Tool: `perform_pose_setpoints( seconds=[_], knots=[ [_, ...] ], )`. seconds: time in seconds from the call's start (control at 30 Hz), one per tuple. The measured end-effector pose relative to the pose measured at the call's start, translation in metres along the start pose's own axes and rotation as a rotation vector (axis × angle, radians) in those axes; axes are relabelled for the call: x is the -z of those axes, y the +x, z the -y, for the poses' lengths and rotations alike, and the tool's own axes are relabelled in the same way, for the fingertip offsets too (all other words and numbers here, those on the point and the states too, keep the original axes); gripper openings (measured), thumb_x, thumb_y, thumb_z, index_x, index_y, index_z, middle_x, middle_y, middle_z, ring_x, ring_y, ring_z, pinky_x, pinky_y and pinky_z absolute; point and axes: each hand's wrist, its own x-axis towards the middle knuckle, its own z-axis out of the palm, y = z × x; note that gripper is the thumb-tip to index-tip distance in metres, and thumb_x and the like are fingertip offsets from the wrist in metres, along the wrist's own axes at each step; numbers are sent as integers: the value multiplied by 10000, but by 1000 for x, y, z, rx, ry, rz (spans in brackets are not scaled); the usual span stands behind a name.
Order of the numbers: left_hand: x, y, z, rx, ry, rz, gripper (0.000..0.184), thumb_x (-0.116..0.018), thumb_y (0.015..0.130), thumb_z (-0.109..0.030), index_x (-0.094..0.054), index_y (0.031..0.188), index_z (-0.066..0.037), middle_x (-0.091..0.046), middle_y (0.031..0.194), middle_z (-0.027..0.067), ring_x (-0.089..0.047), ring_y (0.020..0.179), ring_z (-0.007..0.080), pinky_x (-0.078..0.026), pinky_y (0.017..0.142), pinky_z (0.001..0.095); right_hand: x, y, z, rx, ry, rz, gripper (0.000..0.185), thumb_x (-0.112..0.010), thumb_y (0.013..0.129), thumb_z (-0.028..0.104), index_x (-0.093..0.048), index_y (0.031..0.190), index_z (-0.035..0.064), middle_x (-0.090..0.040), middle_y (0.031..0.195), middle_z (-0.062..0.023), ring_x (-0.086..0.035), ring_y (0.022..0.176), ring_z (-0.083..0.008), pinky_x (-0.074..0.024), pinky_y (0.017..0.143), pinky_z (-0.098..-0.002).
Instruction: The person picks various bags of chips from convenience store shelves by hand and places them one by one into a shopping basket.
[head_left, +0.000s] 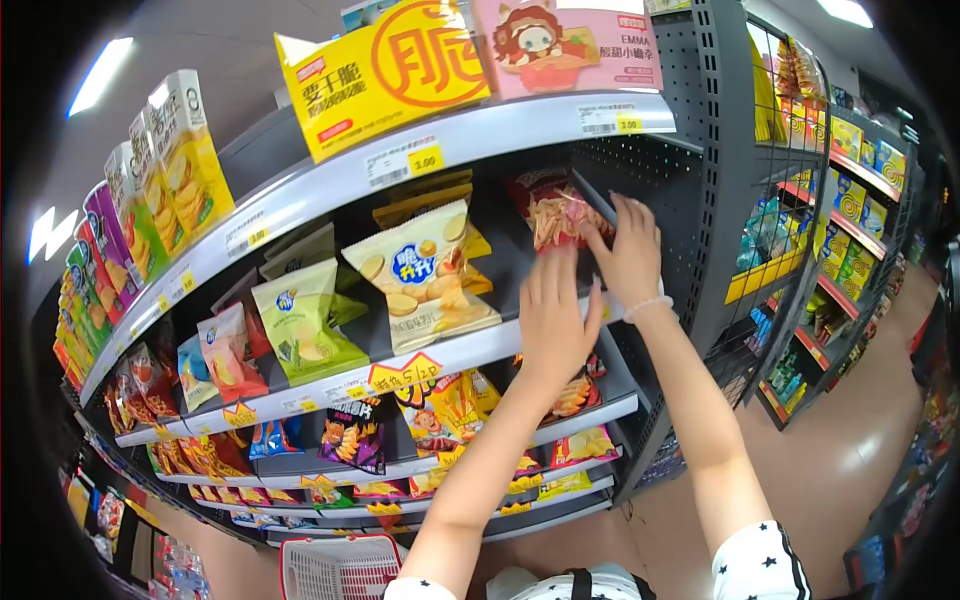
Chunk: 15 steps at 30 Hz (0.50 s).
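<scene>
Both of my hands reach to the right end of the upper chip shelf. A red snack bag (pixel 562 212) with a picture of pale strips stands there. My left hand (pixel 555 310) is at the bag's lower front, its fingers extended over the bag's bottom and the shelf edge. Against the bag's right side rests my right hand (pixel 630 250), fingers apart, with a pale band on its wrist. Left of them sits a yellow and white chip bag (pixel 425 275), and farther left a green chip bag (pixel 308 322).
Yellow (pixel 385 72) and pink (pixel 570 48) boxes stand on the shelf above. A metal upright (pixel 705 170) borders the right side. More snacks fill the lower shelves. A red-rimmed basket (pixel 340 542) is at the floor below.
</scene>
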Motion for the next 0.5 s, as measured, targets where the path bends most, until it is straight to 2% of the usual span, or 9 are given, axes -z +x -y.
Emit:
perform_pose_setpoints(
  seconds=[0.03,0.1,0.13,0.17,0.2,0.23,0.37,0.43,0.5],
  knots=[
    [-15,16,4,101,93,-27,557,-563,841,-233,-364,1270,60,-437,1268,223,-399,1199,361,-316,988,447,0,0,0,-27,4,53,592,-577,823,383,-469,1218,-45,-528,1199,-173,-427,1169,-310,-337,964,-399],
    [-31,30,5,265,323,-71,687,-512,866,-274,-214,1338,125,-438,1264,269,-399,1206,364,-288,1018,447,0,-3,-3,-55,12,113,592,-585,816,373,-482,1217,-50,-569,1138,-174,-467,1128,-295,-343,959,-392],
    [-34,31,3,268,319,-77,687,-512,866,-274,-214,1338,125,-438,1264,269,-399,1206,364,-288,1018,447,-2,-4,-6,-71,8,171,581,-588,812,368,-500,1202,-53,-589,1108,-171,-485,1108,-288,-345,957,-390],
    [-36,29,3,324,317,-50,708,-515,861,-270,-192,1348,129,-468,1231,269,-431,1177,357,-293,1015,442,-8,-8,-11,-44,-17,163,516,-597,802,361,-567,1118,-47,-621,1030,-158,-524,1035,-281,-363,931,-381],
    [-37,28,3,375,318,-15,729,-519,856,-266,-170,1357,132,-499,1199,268,-463,1148,350,-297,1013,436,-6,-6,-9,-51,-18,165,516,-597,802,361,-567,1118,-47,-621,1030,-158,-524,1035,-281,-363,931,-381],
    [-37,27,4,392,289,-2,737,-528,850,-276,-182,1353,136,-562,1099,253,-522,1071,333,-312,1004,415,-3,-6,-7,-47,11,142,487,-600,799,359,-587,1077,-41,-623,1009,-153,-530,1006,-278,-371,912,-380],
    [-30,28,2,386,232,5,734,-541,845,-284,-204,1352,126,-583,1046,242,-552,1011,327,-328,987,399,4,-3,-4,-43,68,88,390,-644,775,334,-622,979,3,-622,938,-120,-540,927,-269,-401,833,-370],
    [-25,27,1,344,154,-34,698,-565,844,-291,-258,1350,79,-593,1012,233,-565,981,320,-374,942,394,6,-7,-4,-57,109,90,358,-665,764,312,-627,961,16,-620,927,-109,-540,918,-264,-406,816,-366],
    [-19,26,0,403,22,-43,657,-568,851,-294,-292,1335,54,-595,1001,234,-569,980,314,-396,912,389,10,-10,-6,-27,269,-42,285,-723,719,209,-631,926,36,-611,905,-92,-536,899,-260,-412,796,-359]
  ],
)
